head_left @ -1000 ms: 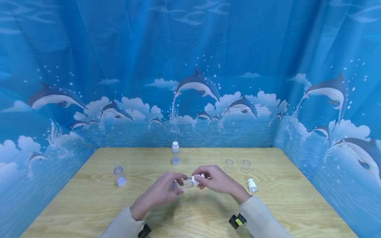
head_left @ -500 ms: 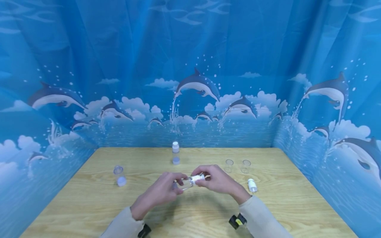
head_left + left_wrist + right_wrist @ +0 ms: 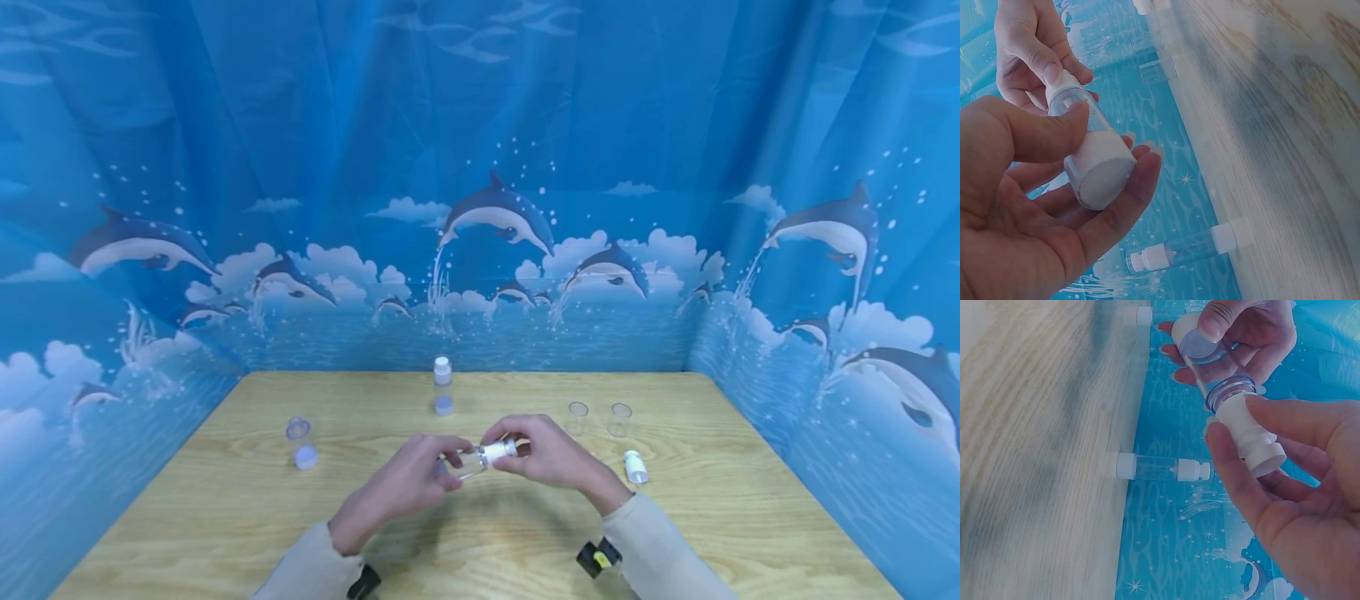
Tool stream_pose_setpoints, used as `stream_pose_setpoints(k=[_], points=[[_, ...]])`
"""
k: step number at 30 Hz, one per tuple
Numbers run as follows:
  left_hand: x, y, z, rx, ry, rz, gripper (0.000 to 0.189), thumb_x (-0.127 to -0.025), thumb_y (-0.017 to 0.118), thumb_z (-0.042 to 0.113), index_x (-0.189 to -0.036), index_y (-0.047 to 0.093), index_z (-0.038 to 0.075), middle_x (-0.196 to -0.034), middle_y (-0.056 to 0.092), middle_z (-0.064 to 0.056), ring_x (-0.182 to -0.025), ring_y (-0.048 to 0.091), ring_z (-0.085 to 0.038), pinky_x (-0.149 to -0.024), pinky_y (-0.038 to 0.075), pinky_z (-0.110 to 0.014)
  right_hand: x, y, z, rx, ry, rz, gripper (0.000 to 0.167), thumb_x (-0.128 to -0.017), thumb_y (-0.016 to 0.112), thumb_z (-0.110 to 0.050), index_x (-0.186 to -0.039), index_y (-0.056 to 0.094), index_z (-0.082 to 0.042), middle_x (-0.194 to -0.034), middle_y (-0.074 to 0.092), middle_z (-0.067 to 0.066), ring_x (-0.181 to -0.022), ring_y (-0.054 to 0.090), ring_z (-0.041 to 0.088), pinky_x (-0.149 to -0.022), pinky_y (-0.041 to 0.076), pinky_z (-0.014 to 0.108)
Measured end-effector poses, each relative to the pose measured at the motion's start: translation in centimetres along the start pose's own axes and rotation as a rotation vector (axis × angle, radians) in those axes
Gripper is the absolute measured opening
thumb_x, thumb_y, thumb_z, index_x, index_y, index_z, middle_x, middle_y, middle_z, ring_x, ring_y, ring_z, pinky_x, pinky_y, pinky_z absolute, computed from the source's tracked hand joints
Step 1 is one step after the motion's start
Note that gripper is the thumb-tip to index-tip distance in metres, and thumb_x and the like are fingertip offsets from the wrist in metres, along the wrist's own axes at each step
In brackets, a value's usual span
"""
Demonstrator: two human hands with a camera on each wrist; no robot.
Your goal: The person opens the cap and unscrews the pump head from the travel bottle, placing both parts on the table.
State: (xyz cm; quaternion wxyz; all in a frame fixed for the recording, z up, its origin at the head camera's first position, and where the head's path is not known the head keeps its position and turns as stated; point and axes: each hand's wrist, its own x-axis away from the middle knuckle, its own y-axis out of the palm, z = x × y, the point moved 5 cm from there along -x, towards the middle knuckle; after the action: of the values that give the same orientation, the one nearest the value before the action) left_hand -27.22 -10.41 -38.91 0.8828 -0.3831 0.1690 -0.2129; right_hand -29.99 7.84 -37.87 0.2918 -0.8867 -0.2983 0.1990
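Note:
In the head view my left hand [image 3: 408, 475] grips a small clear bottle [image 3: 467, 463] above the table, tilted with its neck to the right. Its wide white base [image 3: 1107, 172] shows between my left thumb and fingers in the left wrist view. My right hand [image 3: 551, 454] pinches a white pump head [image 3: 498, 452] between thumb and fingers. That pump head lines up with the bottle's neck and meets it in the right wrist view; how tightly it sits, I cannot tell. Its round white top [image 3: 1266, 459] points away from the bottle.
On the wooden table [image 3: 480, 550], a capped pump bottle [image 3: 443, 387] stands at the back. A clear bottle without a pump [image 3: 302, 446] is at left. Two clear caps [image 3: 577, 418] are at right, near another white pump head [image 3: 635, 467]. A blue dolphin curtain [image 3: 480, 250] surrounds the table.
My right thumb and fingers have shifted slightly on the pump head, so more of its white side shows. The left hand and bottle have stayed nearly still.

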Motion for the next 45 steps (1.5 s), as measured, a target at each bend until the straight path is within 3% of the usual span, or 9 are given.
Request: stream_pose_setpoints(k=[9, 17, 23, 29, 38, 45], points=[[-0.01, 0.01, 0.01, 0.005, -0.008, -0.007, 0.049, -0.082, 0.076, -0.007, -0.13, 0.067, 0.0, -0.11, 0.076, -0.019, -0.089, 0.074, -0.021, -0.07, 0.06, -0.02, 0.03, 0.06, -0.18, -0.008, -0.001, -0.012, 0.024, -0.093, 0.074, -0.007, -0.117, 0.072, -0.009, -0.114, 0.073, 0.009, -0.1, 0.067, 0.014, -0.086, 0.062, 0.025], [-0.03, -0.02, -0.01, -0.003, -0.025, -0.002, 0.049, -0.082, 0.075, -0.006, -0.13, 0.067, 0.001, -0.109, 0.077, -0.017, -0.085, 0.073, -0.017, -0.067, 0.059, -0.019, 0.02, 0.1, -0.11, -0.022, -0.008, -0.011, 0.025, -0.102, 0.063, -0.017, -0.123, 0.069, -0.005, -0.118, 0.072, 0.011, -0.102, 0.068, 0.021, -0.082, 0.062, 0.023], [-0.02, -0.02, 0.01, -0.011, -0.012, -0.001, 0.048, -0.083, 0.075, -0.006, -0.129, 0.067, 0.0, -0.109, 0.077, -0.017, -0.088, 0.074, -0.019, -0.068, 0.059, -0.019, -0.01, -0.22, 0.27, -0.032, 0.028, 0.039, 0.03, -0.106, 0.057, -0.022, -0.12, 0.069, 0.002, -0.11, 0.073, 0.015, -0.093, 0.071, 0.021, -0.076, 0.065, 0.036], [-0.02, 0.02, 0.0, -0.015, 0.003, 0.0, 0.048, -0.083, 0.075, -0.007, -0.129, 0.067, -0.001, -0.111, 0.076, -0.018, -0.09, 0.075, -0.021, -0.069, 0.059, -0.018, 0.02, -0.2, 0.26, -0.071, 0.057, 0.042, 0.024, -0.104, 0.059, -0.017, -0.115, 0.071, 0.001, -0.105, 0.073, 0.015, -0.09, 0.071, 0.023, -0.078, 0.065, 0.043], [-0.08, 0.0, -0.09, -0.009, -0.001, -0.004, 0.048, -0.083, 0.074, -0.008, -0.13, 0.067, -0.001, -0.111, 0.076, -0.019, -0.089, 0.074, -0.02, -0.069, 0.059, -0.018, -0.16, -0.11, 0.22, -0.021, 0.065, 0.06, 0.016, -0.101, 0.066, -0.015, -0.111, 0.074, -0.007, -0.104, 0.075, 0.008, -0.093, 0.07, 0.017, -0.078, 0.061, 0.021], [-0.07, -0.03, -0.13, -0.007, 0.001, 0.001, 0.049, -0.082, 0.074, -0.008, -0.129, 0.067, -0.001, -0.111, 0.076, -0.02, -0.088, 0.074, -0.02, -0.068, 0.058, -0.017, -0.03, -0.18, 0.0, -0.032, 0.033, 0.075, 0.016, -0.094, 0.073, -0.009, -0.11, 0.074, -0.007, -0.107, 0.074, 0.009, -0.098, 0.067, 0.017, -0.085, 0.061, 0.022]])
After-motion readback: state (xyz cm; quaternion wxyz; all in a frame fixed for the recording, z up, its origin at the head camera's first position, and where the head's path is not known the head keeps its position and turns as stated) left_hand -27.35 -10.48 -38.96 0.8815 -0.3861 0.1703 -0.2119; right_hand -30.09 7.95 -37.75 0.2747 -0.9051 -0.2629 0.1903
